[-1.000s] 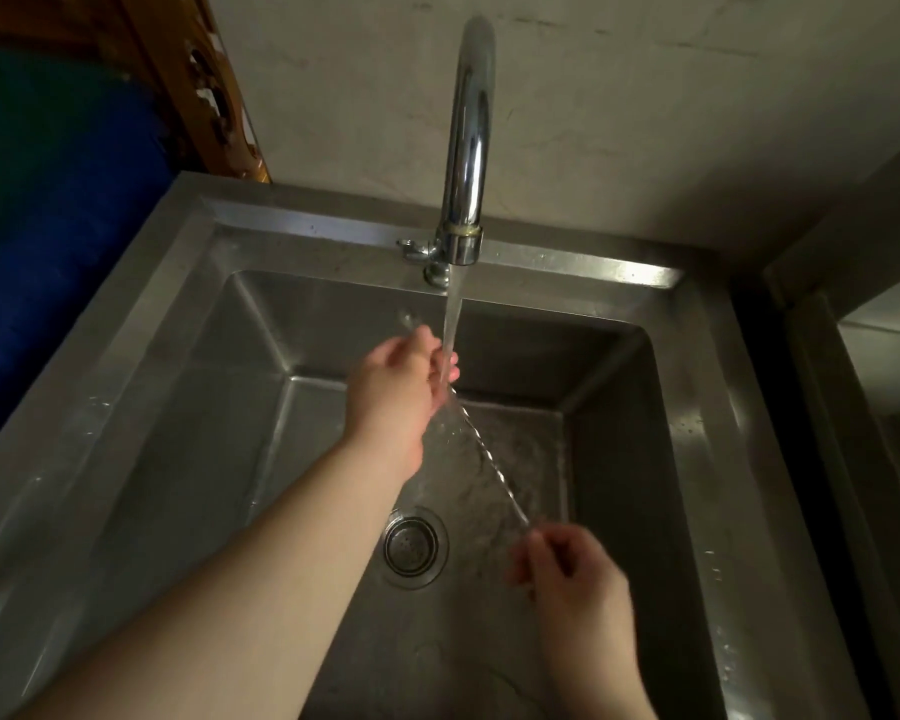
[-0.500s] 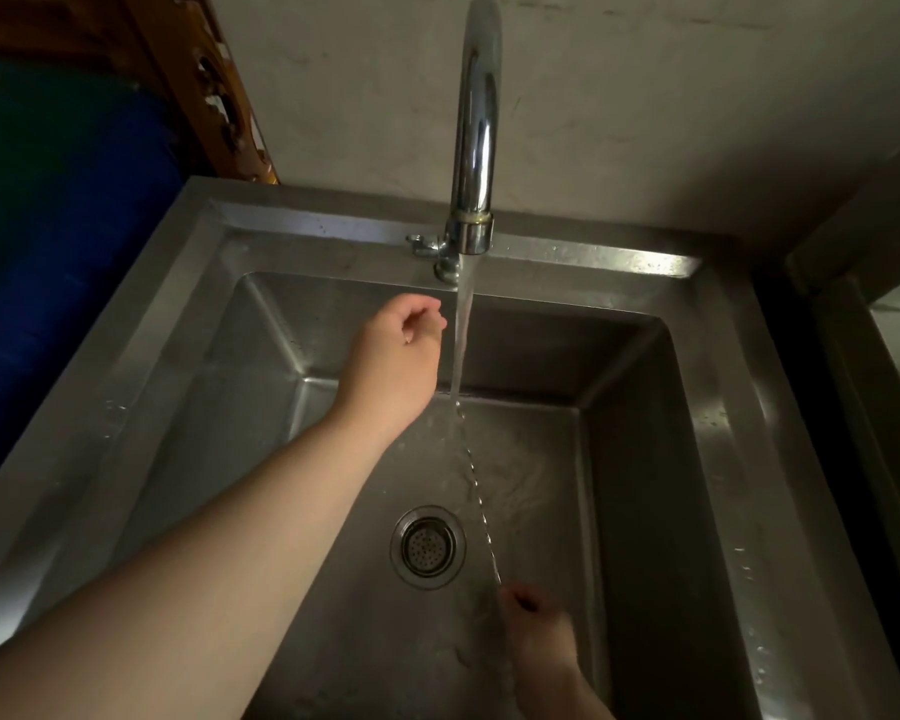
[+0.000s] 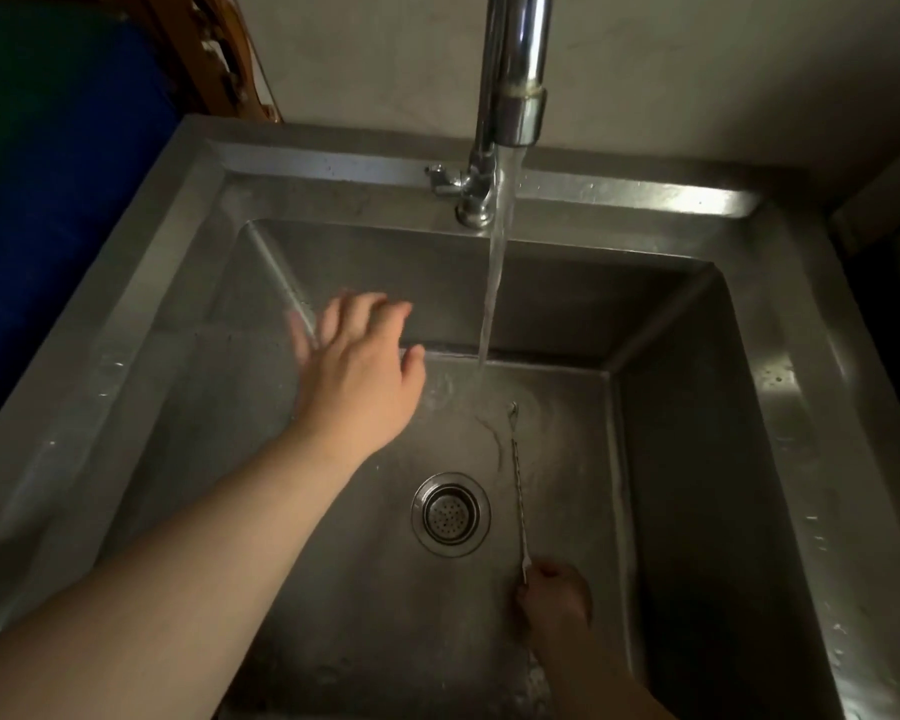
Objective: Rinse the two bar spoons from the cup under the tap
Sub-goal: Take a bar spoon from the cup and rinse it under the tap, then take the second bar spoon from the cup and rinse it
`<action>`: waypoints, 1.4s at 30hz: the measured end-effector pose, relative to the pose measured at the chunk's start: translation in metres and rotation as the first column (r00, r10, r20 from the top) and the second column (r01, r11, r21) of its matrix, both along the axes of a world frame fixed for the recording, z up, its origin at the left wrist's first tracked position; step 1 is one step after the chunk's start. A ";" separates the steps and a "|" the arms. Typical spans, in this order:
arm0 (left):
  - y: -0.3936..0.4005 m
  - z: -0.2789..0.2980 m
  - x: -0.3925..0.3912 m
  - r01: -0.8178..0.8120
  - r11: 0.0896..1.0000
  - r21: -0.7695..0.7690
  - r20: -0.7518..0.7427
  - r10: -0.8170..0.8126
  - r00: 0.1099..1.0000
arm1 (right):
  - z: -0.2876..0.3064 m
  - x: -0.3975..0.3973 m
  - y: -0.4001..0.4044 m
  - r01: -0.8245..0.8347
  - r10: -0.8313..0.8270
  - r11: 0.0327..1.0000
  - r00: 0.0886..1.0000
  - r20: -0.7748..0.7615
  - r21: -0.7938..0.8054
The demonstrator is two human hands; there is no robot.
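A thin twisted bar spoon [image 3: 517, 480] runs from my right hand [image 3: 554, 600] up toward the back of the steel sink [image 3: 780, 407]. Its far tip sits just to the right of where the water lands. My right hand is low in the basin, closed on the spoon's near end. My left hand [image 3: 359, 371] hovers over the left part of the basin with fingers spread, blurred and holding nothing. The chrome tap [image 3: 515, 70] stands at the back and a steady stream of water [image 3: 494, 272] falls from it. No cup or second spoon is in view.
A round drain strainer [image 3: 450, 513] sits in the basin floor, left of the spoon. A small tap handle [image 3: 440, 177] sticks out at the tap's base. A blue surface [image 3: 48, 226] lies left of the sink and a dark gap at the right.
My left hand has let go of the spoon's far end and swung left, fingers opening. My right hand has drawn the spoon lower and nearer, so its tip is out of the stream.
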State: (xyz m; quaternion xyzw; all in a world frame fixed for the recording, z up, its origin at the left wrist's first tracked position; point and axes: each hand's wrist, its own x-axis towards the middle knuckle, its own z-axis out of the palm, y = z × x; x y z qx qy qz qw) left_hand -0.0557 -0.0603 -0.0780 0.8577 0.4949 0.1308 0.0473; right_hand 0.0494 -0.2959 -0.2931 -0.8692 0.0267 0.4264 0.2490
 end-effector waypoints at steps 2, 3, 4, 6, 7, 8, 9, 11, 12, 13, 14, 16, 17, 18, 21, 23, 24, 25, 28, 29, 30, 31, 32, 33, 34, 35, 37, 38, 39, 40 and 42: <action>0.004 -0.010 -0.015 -0.105 0.994 -0.005 -0.169 0.103 0.980 | 0.005 -0.002 -0.004 -0.074 0.075 0.997 0.997 0.035 -0.034; 0.007 -0.014 -0.022 -0.156 0.988 -0.014 -0.233 0.148 0.961 | 0.008 -0.004 -0.006 -0.099 0.102 0.994 0.993 0.059 -0.048; 0.009 -0.017 -0.030 -0.206 0.978 -0.031 -0.283 0.189 0.940 | 0.011 -0.005 -0.006 -0.115 0.119 0.992 0.989 0.082 -0.057; 0.013 -0.024 -0.044 -0.296 0.952 -0.082 -0.341 0.252 0.906 | 0.018 -0.006 -0.005 -0.141 0.150 0.987 0.981 0.123 -0.077; 0.014 -0.029 -0.051 -0.324 0.941 -0.095 -0.367 0.269 0.891 | 0.021 -0.007 -0.005 -0.161 0.174 0.982 0.973 0.149 -0.098; 0.014 -0.032 -0.056 -0.333 0.938 -0.096 -0.395 0.271 0.878 | 0.023 -0.008 -0.004 -0.195 0.216 0.973 0.960 0.180 -0.127; 0.012 -0.034 -0.060 -0.324 0.942 -0.090 -0.414 0.261 0.872 | 0.026 -0.008 -0.004 -0.258 0.289 0.952 0.935 0.207 -0.163; 0.009 -0.035 -0.064 -0.287 0.956 -0.057 -0.411 0.240 0.880 | 0.032 -0.011 -0.003 -0.423 0.471 0.876 0.854 0.223 -0.232; 0.009 -0.034 -0.064 -0.279 0.960 -0.037 -0.402 0.241 0.883 | 0.034 -0.012 -0.002 -0.485 0.533 0.841 0.821 0.204 -0.241; 0.009 -0.033 -0.064 -0.286 0.958 -0.023 -0.392 0.254 0.884 | 0.035 -0.014 -0.002 -0.528 0.571 0.815 0.802 0.175 -0.239; 0.010 -0.031 -0.065 -0.302 0.953 -0.019 -0.376 0.273 0.885 | 0.037 -0.015 -0.001 -0.550 0.588 0.803 0.795 0.148 -0.231; 0.013 -0.029 -0.066 -0.328 0.944 -0.028 -0.344 0.298 0.890 | 0.040 -0.017 0.001 -0.562 0.592 0.799 0.798 0.111 -0.215; 0.014 -0.028 -0.066 -0.326 0.945 -0.032 -0.334 0.298 0.894 | 0.041 -0.016 0.001 -0.566 0.594 0.797 0.798 0.101 -0.211; 0.014 -0.027 -0.067 -0.321 0.946 -0.034 -0.327 0.293 0.898 | 0.042 -0.015 0.002 -0.573 0.600 0.792 0.795 0.092 -0.210; 0.015 -0.022 -0.071 -0.308 0.950 -0.048 -0.310 0.279 0.909 | 0.046 -0.009 0.002 -0.597 0.613 0.779 0.789 0.035 -0.191; 0.016 -0.015 -0.073 -0.306 0.949 -0.078 -0.295 0.271 0.916 | 0.053 -0.004 0.003 -0.598 0.606 0.786 0.795 0.011 -0.156; 0.016 -0.010 -0.074 -0.306 0.947 -0.099 -0.284 0.268 0.921 | 0.057 -0.003 0.004 -0.596 0.605 0.789 0.796 0.015 -0.148; 0.018 -0.005 -0.076 -0.305 0.944 -0.123 -0.263 0.265 0.928 | 0.064 -0.003 0.005 -0.594 0.604 0.791 0.796 0.029 -0.146; 0.020 0.021 -0.087 -0.264 0.941 -0.213 -0.105 0.247 0.963 | 0.087 -0.011 0.012 -0.594 0.608 0.792 0.790 0.084 -0.143; 0.020 0.032 -0.091 -0.245 0.939 -0.240 -0.032 0.245 0.969 | 0.098 -0.017 0.015 -0.615 0.627 0.779 0.771 0.110 -0.127; 0.019 0.043 -0.097 -0.239 0.935 -0.261 0.040 0.258 0.965 | 0.110 -0.025 0.019 -0.641 0.648 0.761 0.747 0.147 -0.098; 0.018 0.055 -0.105 -0.245 0.927 -0.283 0.107 0.285 0.953 | 0.124 -0.036 0.023 -0.660 0.656 0.750 0.730 0.195 -0.052; 0.016 0.067 -0.112 -0.252 0.915 -0.314 0.166 0.315 0.935 | 0.138 -0.048 0.028 -0.663 0.643 0.748 0.728 0.239 0.006; 0.014 0.081 -0.122 -0.251 0.902 -0.351 0.219 0.339 0.915 | 0.154 -0.062 0.033 -0.654 0.618 0.754 0.740 0.264 0.067; 0.010 0.094 -0.132 -0.239 0.897 -0.373 0.269 0.351 0.897 | 0.170 -0.076 0.037 -0.637 0.589 0.761 0.759 0.276 0.125; 0.006 0.108 -0.145 -0.230 0.900 -0.370 0.315 0.355 0.880 | 0.189 -0.093 0.042 -0.621 0.564 0.764 0.775 0.286 0.176; -0.004 0.138 -0.172 -0.236 0.925 -0.298 0.396 0.345 0.851 | 0.221 -0.127 0.050 -0.629 0.551 0.733 0.772 0.316 0.259; -0.010 0.152 -0.186 -0.243 0.935 -0.258 0.430 0.336 0.838 | 0.235 -0.144 0.054 -0.644 0.561 0.704 0.763 0.321 0.298; -0.016 0.167 -0.202 -0.250 0.941 -0.228 0.463 0.331 0.822 | 0.250 -0.161 0.058 -0.657 0.577 0.672 0.753 0.314 0.341; -0.022 0.181 -0.220 -0.260 0.944 -0.205 0.492 0.329 0.806 | 0.265 -0.179 0.061 -0.664 0.593 0.640 0.746 0.302 0.385; -0.036 0.208 -0.260 -0.300 0.942 -0.149 0.519 0.333 0.787 | 0.291 -0.214 0.066 -0.676 0.627 0.573 0.726 0.283 0.464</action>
